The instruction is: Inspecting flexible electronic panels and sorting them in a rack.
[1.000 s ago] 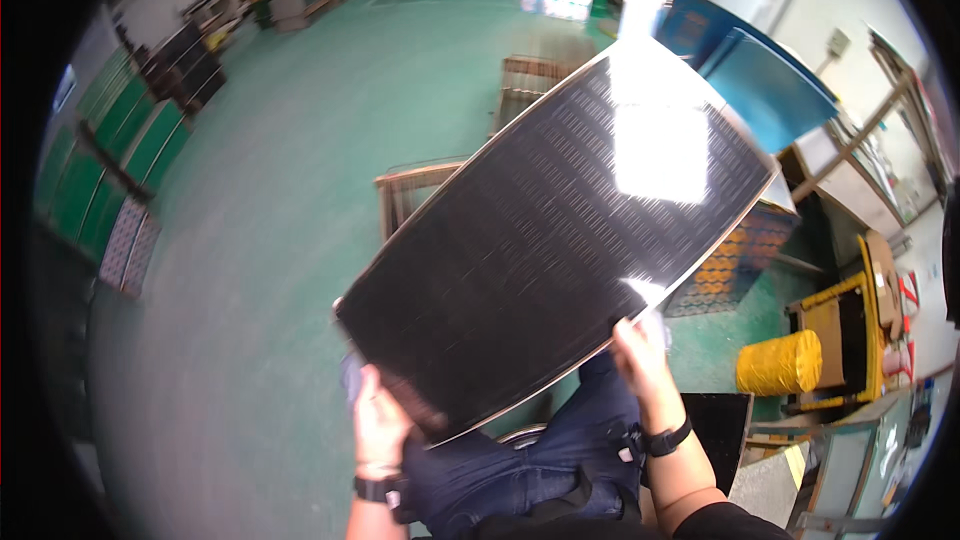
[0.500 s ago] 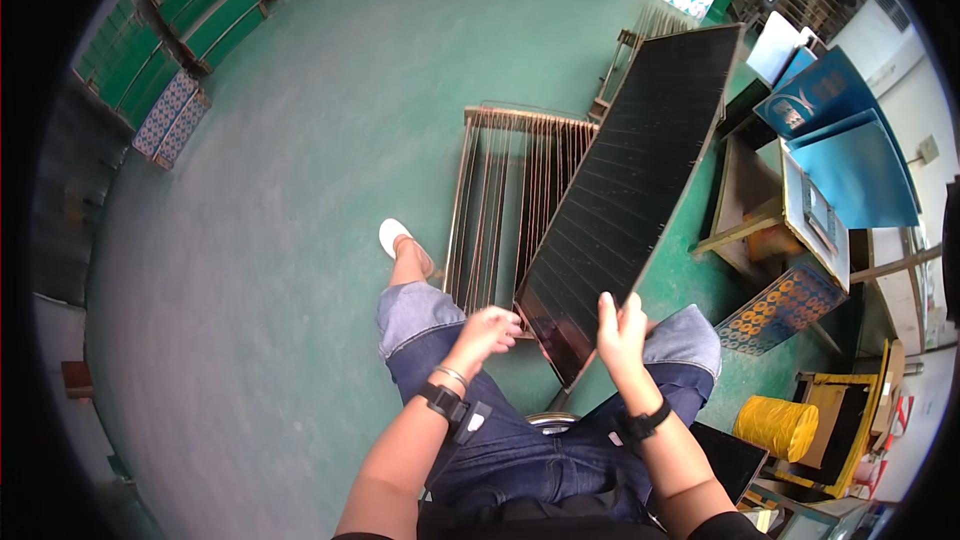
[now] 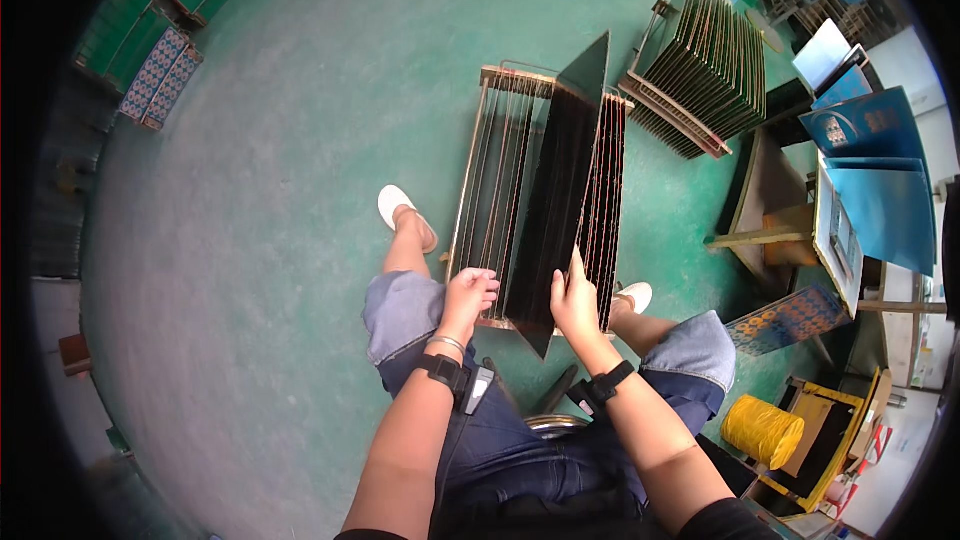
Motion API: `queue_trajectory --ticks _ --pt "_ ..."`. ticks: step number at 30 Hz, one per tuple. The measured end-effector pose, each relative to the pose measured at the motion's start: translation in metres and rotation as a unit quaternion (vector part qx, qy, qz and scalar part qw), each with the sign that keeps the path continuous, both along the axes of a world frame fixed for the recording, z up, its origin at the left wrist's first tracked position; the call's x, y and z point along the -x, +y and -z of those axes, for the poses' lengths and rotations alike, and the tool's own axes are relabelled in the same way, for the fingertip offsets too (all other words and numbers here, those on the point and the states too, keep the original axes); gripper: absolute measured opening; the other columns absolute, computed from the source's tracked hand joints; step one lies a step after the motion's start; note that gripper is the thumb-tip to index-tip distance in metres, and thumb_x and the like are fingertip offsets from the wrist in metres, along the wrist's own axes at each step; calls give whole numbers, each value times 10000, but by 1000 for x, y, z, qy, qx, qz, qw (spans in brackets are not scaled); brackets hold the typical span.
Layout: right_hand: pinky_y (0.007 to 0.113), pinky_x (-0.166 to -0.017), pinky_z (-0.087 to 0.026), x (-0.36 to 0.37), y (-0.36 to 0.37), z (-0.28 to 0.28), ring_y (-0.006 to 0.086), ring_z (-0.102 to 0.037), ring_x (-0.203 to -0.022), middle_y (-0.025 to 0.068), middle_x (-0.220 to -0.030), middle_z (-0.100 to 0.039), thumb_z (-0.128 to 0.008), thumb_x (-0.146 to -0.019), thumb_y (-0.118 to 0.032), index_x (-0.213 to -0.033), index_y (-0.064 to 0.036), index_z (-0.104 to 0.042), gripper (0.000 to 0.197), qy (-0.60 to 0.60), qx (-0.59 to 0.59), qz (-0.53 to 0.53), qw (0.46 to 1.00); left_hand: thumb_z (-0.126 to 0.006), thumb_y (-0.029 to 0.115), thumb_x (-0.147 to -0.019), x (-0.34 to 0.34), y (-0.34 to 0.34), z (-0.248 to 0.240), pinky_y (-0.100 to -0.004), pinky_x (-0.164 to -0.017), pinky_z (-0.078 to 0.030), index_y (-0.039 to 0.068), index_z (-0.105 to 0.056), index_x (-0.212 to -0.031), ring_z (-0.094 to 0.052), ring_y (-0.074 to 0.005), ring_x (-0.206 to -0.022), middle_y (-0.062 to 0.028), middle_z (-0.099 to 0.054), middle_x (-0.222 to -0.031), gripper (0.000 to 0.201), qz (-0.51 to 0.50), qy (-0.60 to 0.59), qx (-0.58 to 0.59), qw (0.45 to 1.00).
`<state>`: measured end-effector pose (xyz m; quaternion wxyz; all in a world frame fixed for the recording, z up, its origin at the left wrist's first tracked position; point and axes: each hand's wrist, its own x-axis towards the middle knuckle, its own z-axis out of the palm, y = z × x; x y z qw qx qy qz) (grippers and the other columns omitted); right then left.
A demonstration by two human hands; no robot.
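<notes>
Right grip [image 3: 577, 308] clasps the black panel [image 3: 550, 210] by one edge; left grip [image 3: 467, 304] is half curled, empty; floor [image 3: 270, 240] spreads left of the wire rack [image 3: 483, 190].

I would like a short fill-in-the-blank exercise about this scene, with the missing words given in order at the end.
1. The dark panel is held at its edge by the person's ____ hand.
2. The slotted rack stands on a ____ floor.
3. The thick roll at the lower right is ____.
4. A thin bracelet circles the ____ wrist.

Missing words: right; green; yellow; left.
</notes>
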<state>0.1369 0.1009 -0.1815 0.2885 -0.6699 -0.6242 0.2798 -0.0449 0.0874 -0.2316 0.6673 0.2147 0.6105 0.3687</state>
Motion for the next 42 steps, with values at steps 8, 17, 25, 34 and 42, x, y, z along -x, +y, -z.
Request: queue_trajectory --ticks 8,17,25,34,42 --pt "474 -505 -451 -8 4 7 422 -599 -598 272 -688 -593 -455 -893 -84 -1398 -91 -255 543 53 47 6 997 -513 70 -890 -25 16 69 -254 -688 -484 -5 -624 -921 -608 -121 -771 -68 -655 -845 138 33 163 -91 982" --pt "462 -504 -448 2 6 -5 411 -594 -576 268 -662 -580 -463 -885 -69 -1407 -70 -232 571 21 -5 -15 1000 -553 96 -858 -27 22 61 -318 -697 -488 33 -637 -887 -628 -218 -738 -111 -643 -795 109 41 323 -165 931" --pt "474 -492 -439 -5 18 0 416 -589 -566 268 -624 -566 -480 -877 -84 -1407 -80 -237 583 -9 8 -26 1000 -602 98 -790 -41 22 39 -396 -840 -435 77 -641 -841 -524 -307 -994 -102 -574 -1010 68 102 441 -241 859" --pt "462 -487 -445 3 11 -3 415 -594 -569 266 -632 -568 -469 -880 -85 -1396 -57 -251 560 2 -30 -31 999 -611 98 -784 -43 22 37 -417 -872 -422 95 -641 -861 -501 -303 -1049 -95 -548 -1094 83 104 454 -225 856" --pt "466 -481 -433 8 32 4 414 -589 -561 267 -615 -558 -478 -870 -62 -1392 -58 -264 564 11 20 -20 1000 -614 76 -774 -46 23 40 -408 -856 -437 84 -638 -858 -522 -322 -1000 -118 -559 -1043 87 97 439 -225 864"
